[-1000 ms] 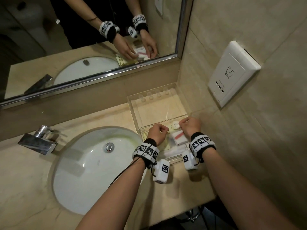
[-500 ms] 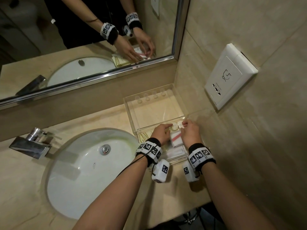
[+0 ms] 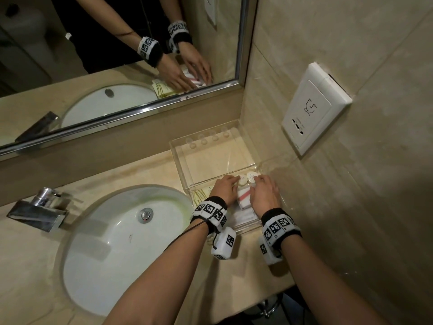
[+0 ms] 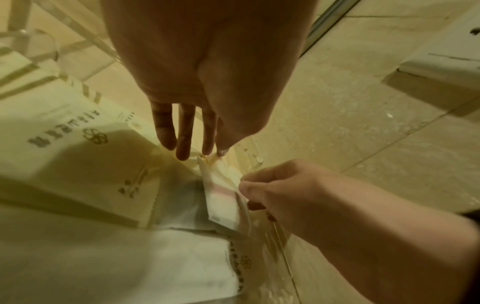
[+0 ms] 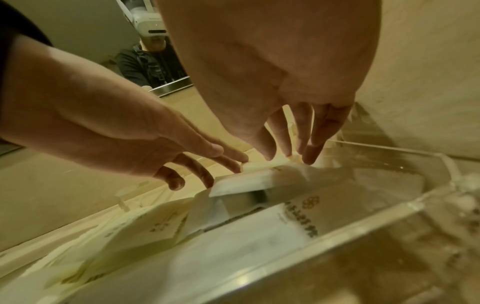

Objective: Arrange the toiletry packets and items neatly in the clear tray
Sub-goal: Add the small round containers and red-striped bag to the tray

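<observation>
Touching round caps (image 3: 248,178), hands (image 3: 226,187), unreadable packet print (image 4: 46,140)

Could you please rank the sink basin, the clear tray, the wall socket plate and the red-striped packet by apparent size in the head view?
1. sink basin
2. clear tray
3. wall socket plate
4. red-striped packet, partly hidden by the hands

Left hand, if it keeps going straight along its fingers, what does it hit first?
Probably the round white cap: the left hand's fingertips already sit at it. Beyond that lies the bare floor of the clear tray, then its far wall. Depth is hard to judge here.
</observation>
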`<state>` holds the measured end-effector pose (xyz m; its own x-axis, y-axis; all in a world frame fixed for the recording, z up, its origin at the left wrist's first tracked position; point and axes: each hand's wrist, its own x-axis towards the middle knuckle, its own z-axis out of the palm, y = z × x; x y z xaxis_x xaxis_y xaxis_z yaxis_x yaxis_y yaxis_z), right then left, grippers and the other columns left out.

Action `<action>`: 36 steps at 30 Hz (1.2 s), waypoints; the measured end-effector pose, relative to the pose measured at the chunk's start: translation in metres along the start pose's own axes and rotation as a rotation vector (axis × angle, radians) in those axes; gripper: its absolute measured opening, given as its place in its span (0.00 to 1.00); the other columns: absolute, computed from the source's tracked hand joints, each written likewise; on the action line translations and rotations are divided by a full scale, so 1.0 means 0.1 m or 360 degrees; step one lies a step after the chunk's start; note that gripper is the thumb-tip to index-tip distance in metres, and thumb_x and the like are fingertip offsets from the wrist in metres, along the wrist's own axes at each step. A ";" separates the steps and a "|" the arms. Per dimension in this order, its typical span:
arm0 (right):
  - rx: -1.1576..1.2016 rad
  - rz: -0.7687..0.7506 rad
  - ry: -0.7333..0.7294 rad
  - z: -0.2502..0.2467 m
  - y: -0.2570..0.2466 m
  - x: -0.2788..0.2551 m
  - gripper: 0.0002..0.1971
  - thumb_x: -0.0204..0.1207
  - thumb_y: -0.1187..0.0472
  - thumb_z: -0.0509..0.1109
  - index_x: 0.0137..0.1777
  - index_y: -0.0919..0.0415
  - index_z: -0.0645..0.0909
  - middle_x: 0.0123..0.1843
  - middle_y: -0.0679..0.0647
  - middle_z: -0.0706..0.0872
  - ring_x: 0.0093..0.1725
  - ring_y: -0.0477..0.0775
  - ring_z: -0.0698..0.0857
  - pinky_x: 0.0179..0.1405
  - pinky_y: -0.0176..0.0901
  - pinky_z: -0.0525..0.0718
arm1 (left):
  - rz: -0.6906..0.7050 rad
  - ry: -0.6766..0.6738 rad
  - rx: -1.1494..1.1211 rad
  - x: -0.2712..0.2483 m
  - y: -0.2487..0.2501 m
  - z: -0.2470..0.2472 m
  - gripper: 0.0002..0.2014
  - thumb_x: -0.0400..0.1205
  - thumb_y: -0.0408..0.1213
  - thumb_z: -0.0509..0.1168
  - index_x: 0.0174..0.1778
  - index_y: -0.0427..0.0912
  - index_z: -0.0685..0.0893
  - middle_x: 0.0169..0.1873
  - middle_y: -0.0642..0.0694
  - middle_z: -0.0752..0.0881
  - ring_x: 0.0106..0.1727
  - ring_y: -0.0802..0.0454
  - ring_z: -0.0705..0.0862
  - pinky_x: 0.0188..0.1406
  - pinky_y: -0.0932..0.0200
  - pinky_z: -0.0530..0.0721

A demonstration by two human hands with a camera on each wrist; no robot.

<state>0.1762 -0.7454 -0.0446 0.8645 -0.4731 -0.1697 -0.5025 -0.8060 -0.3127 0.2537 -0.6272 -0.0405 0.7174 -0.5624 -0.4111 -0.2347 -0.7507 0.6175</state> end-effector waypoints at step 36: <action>0.0453 -0.0241 -0.0329 -0.06 -0.58 -0.57 0.19 0.71 0.65 0.79 0.62 0.55 0.82 0.59 0.52 0.86 0.56 0.51 0.84 0.63 0.50 0.84 | -0.0069 0.0441 -0.0141 -1.19 -0.82 -0.41 0.24 0.67 0.37 0.81 0.59 0.46 0.84 0.62 0.47 0.82 0.63 0.44 0.77 0.65 0.51 0.77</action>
<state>0.1564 -0.6738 -0.0112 0.9273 -0.2514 -0.2774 -0.3710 -0.7165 -0.5908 0.2141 -0.4845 -0.0150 0.8802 -0.4052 -0.2471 -0.1505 -0.7321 0.6643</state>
